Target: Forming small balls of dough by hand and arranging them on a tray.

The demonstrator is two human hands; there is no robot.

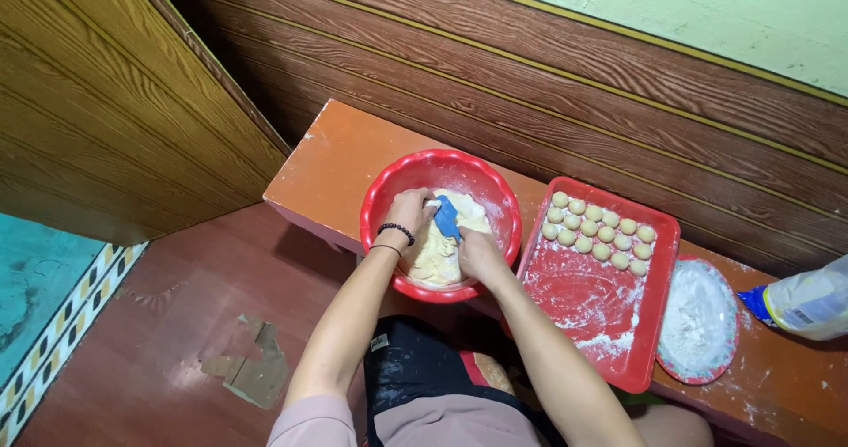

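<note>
Both my hands are down in the red bowl (pixel 380 201), which sits on the orange bench (pixel 331 155). My left hand (pixel 408 210) rests on the pale yellow dough (pixel 437 253), fingers curled against it, though I cannot tell whether they are pinching any. My right hand (pixel 477 253) has its grip closed around a blue scraper (pixel 446 217) that lies against the top of the dough. Just beside the bowl, the red tray (pixel 658 323) carries two rows of small dough balls (pixel 599 231) along its far edge; the rest of its floor shows only scattered flour. A good mass of dough is in the bowl, so I judge the shaping well short of done, with most of the tray left to fill. A red plate of flour (pixel 698 319) sits past the tray.
</note>
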